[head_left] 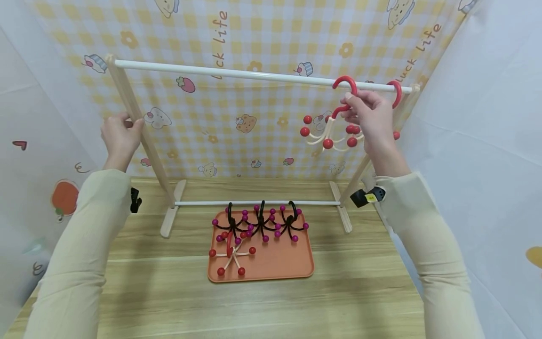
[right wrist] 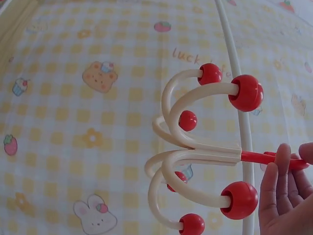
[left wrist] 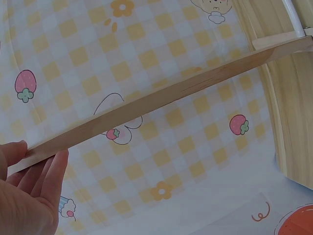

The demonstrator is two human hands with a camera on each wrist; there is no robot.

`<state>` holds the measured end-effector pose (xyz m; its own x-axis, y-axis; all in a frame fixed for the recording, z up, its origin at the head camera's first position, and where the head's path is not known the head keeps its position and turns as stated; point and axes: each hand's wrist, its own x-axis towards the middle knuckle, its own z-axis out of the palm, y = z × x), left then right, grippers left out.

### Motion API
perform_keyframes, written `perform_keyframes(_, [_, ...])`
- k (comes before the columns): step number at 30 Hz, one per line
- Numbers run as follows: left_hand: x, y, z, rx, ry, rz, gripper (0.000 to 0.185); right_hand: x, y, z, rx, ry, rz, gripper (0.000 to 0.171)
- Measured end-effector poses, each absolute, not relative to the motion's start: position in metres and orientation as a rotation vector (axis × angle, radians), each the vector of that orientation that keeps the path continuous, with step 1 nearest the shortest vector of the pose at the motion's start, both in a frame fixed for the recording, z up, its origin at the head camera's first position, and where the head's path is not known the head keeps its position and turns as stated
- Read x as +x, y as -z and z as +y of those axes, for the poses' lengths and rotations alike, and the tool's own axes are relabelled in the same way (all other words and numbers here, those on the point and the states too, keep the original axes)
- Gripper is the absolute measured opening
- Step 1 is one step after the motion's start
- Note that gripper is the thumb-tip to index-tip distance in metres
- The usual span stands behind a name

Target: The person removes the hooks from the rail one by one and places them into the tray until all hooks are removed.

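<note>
My right hand pinches the red hook of a cream claw hanger with red ball tips. In the head view its hook curves at the white top rod; whether it bears on the rod I cannot tell. Close to the rod's right end hangs a second red hook, its body mostly hidden behind my right hand. My left hand grips the rack's left wooden post between thumb and fingers, below the rod.
An orange tray lies on the wooden table. On it are three black claw hangers with magenta balls and one red-hooked cream hanger. A lower white bar joins the rack's feet. Checked cloth hangs behind.
</note>
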<state>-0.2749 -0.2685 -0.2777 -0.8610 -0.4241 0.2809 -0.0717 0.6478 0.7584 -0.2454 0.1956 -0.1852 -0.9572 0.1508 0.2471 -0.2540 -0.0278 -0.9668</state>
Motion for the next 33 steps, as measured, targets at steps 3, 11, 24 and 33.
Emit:
perform_keyframes(3, [-0.275,0.278,-0.268,0.39,1.082,-2.428,0.042,-0.24,0.191,0.193,0.118,-2.106,-1.992,0.022])
perform_keyframes(11, [-0.275,0.278,-0.269,0.395,1.095,-2.426,0.041,-0.229,0.218,0.187,0.128,-2.139,-2.117,0.013])
perform_keyframes(24, [-0.275,0.277,-0.268,0.409,1.08,-2.442,0.043,-0.21,0.269,0.169,0.147,-2.194,-2.354,0.008])
perform_keyframes(33, [-0.275,0.277,-0.268,0.402,1.089,-2.441,0.042,-0.194,0.299,0.154,0.111,-2.23,-2.472,0.015])
